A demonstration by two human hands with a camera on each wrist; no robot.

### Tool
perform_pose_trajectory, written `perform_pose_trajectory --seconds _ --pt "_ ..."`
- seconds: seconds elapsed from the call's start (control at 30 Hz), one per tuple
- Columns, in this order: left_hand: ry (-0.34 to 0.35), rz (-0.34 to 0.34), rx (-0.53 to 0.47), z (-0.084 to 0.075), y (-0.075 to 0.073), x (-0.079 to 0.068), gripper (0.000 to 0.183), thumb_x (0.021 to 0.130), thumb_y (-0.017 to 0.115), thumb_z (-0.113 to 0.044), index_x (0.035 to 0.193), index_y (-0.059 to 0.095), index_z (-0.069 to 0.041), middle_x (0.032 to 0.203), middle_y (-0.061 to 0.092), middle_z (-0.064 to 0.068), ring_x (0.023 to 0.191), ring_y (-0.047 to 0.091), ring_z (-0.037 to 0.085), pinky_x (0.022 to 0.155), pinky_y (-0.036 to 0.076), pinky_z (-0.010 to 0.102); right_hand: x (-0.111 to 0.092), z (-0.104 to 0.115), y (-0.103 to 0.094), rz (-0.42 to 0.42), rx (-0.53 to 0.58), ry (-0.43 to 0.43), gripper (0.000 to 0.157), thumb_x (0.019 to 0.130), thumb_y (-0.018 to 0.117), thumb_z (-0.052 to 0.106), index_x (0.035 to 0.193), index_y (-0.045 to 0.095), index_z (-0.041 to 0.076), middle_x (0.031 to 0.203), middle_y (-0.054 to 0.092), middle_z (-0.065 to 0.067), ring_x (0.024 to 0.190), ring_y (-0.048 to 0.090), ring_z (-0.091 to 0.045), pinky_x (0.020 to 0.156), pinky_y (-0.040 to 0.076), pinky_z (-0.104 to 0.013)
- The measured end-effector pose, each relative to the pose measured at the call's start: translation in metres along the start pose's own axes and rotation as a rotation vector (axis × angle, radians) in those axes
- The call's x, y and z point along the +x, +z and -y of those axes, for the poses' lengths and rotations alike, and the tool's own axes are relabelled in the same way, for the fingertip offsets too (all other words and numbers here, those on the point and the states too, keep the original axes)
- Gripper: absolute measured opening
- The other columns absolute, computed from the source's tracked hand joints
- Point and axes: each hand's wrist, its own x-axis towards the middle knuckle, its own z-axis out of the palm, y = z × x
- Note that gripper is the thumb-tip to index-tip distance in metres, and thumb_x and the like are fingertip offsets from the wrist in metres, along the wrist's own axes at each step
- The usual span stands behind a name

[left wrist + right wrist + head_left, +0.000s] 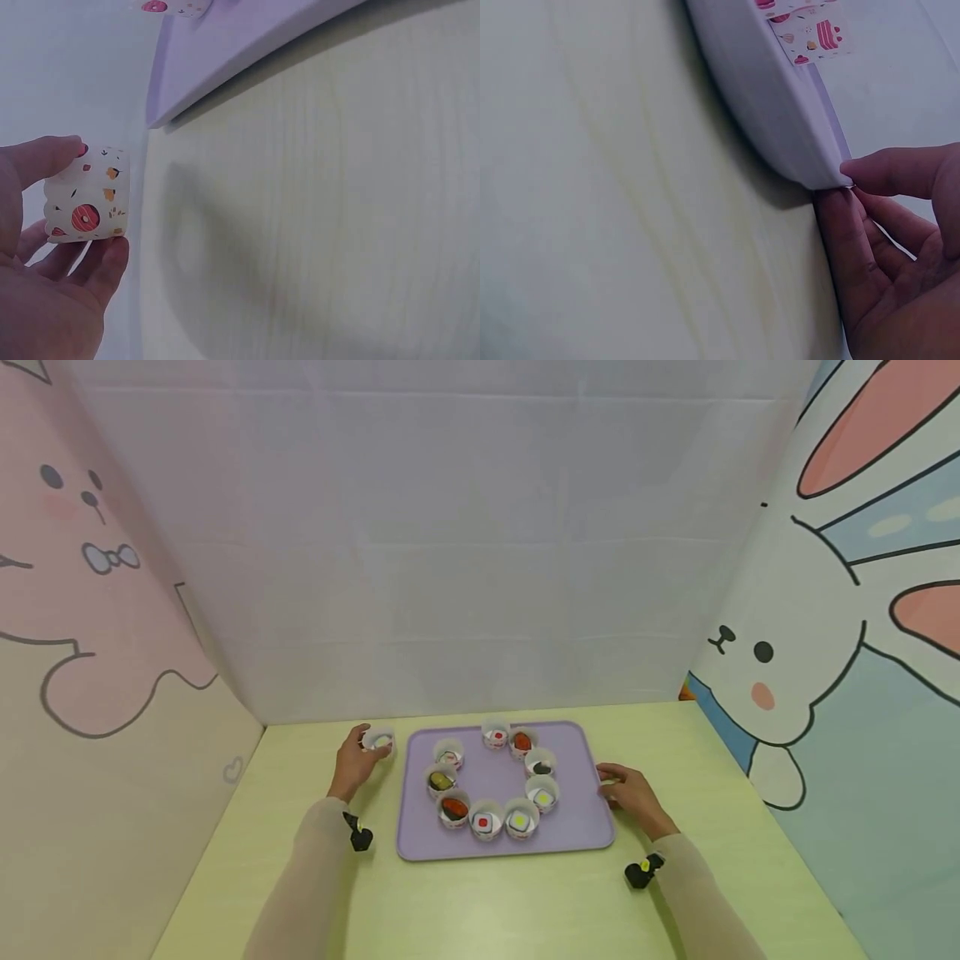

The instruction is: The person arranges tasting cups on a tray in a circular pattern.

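Note:
My left hand grips a white paper baking cup off the tray's left side, near the back of the table. In the left wrist view, thumb and fingertips pinch opposite sides of this cup, which has a doughnut print. A small piece shows inside it in the head view. My right hand holds the right edge of the lilac tray. From the right wrist, the thumb is on top of the tray's rim with fingers beneath.
Several similar cups form a ring on the tray, among them a cup with a red-centred white piece, one with an orange piece and one with a yellow-centred piece. A white curtain hangs behind the pale table; printed panels flank it.

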Motion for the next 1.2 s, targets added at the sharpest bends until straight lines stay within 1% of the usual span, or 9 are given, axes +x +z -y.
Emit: perform_pose_trajectory --seconds 0.1,0.23,0.3,0.43,0.67,0.73,0.93,1.1,1.2 --pt "0.028 -0.014 0.005 -0.007 -0.003 -0.001 0.076 0.091 0.068 -0.031 0.153 0.029 -0.008 0.152 0.035 0.026 0.132 0.041 0.041 0.1 0.043 0.055 0.0 -0.001 0.0 0.0 -0.005 0.001 0.053 0.087 0.061 0.001 0.139 0.052 -0.001 0.131 0.056 -0.024 0.099 0.063 -0.02 0.072 0.055 -0.03" --pt "0.065 -0.016 0.001 -0.019 -0.005 -0.003 0.077 0.092 0.068 -0.03 0.154 0.028 -0.008 0.148 0.041 0.024 0.123 0.05 0.038 0.091 0.049 0.047 0.001 -0.001 0.0 -0.009 -0.006 -0.003 0.053 0.086 0.061 0.001 0.138 0.052 -0.002 0.13 0.057 -0.024 0.095 0.062 -0.018 0.07 0.055 -0.029" --pt "0.083 -0.011 -0.011 -0.026 -0.005 -0.003 0.078 0.092 0.068 -0.029 0.154 0.026 -0.008 0.147 0.042 0.024 0.121 0.052 0.037 0.089 0.051 0.045 0.001 -0.001 0.0 -0.012 -0.009 -0.006 0.053 0.086 0.061 0.001 0.138 0.052 -0.002 0.129 0.057 -0.023 0.093 0.062 -0.016 0.069 0.054 -0.028" --pt "0.112 -0.002 -0.036 -0.041 -0.004 -0.005 0.078 0.091 0.069 -0.026 0.154 0.026 -0.009 0.145 0.043 0.025 0.121 0.053 0.039 0.091 0.051 0.047 0.002 -0.001 0.0 -0.012 -0.015 -0.016 0.054 0.085 0.061 0.002 0.138 0.052 -0.003 0.129 0.057 -0.023 0.091 0.062 -0.013 0.069 0.055 -0.027" --pt "0.165 0.012 -0.027 -0.06 0.004 -0.007 0.069 0.091 0.07 -0.026 0.148 0.037 -0.007 0.138 0.05 0.022 0.12 0.054 0.037 0.095 0.05 0.049 0.0 -0.001 0.0 0.002 -0.007 -0.013 0.053 0.087 0.061 0.001 0.139 0.052 -0.002 0.131 0.056 -0.025 0.096 0.063 -0.017 0.071 0.055 -0.029" --pt "0.175 0.017 -0.029 -0.067 0.006 -0.008 0.068 0.09 0.071 -0.028 0.147 0.038 -0.008 0.139 0.05 0.021 0.121 0.053 0.038 0.096 0.049 0.05 0.0 -0.001 0.0 -0.002 -0.008 -0.009 0.053 0.086 0.062 0.001 0.138 0.052 -0.002 0.131 0.056 -0.025 0.097 0.063 -0.018 0.071 0.055 -0.029" --pt "0.194 0.041 -0.021 -0.086 0.016 -0.006 0.071 0.089 0.071 -0.03 0.149 0.038 -0.011 0.147 0.044 0.021 0.124 0.053 0.042 0.096 0.049 0.052 -0.001 0.001 0.0 -0.006 -0.013 -0.004 0.053 0.087 0.061 0.001 0.139 0.051 -0.001 0.132 0.056 -0.024 0.099 0.063 -0.02 0.072 0.056 -0.03" --pt "0.212 0.078 -0.009 -0.095 0.024 -0.002 0.072 0.089 0.072 -0.033 0.148 0.038 -0.011 0.151 0.043 0.016 0.121 0.056 0.04 0.099 0.048 0.053 -0.002 0.003 0.0 0.001 -0.022 -0.007 0.053 0.088 0.061 0.003 0.139 0.051 -0.002 0.133 0.055 -0.026 0.099 0.064 -0.021 0.073 0.056 -0.032" --pt "0.227 0.092 0.005 -0.099 0.03 0.0 0.071 0.088 0.073 -0.033 0.147 0.04 -0.011 0.147 0.046 0.016 0.115 0.059 0.037 0.097 0.048 0.052 -0.002 0.003 0.0 -0.002 -0.025 -0.003 0.052 0.088 0.061 0.002 0.139 0.051 -0.002 0.133 0.055 -0.025 0.098 0.064 -0.02 0.073 0.056 -0.032"
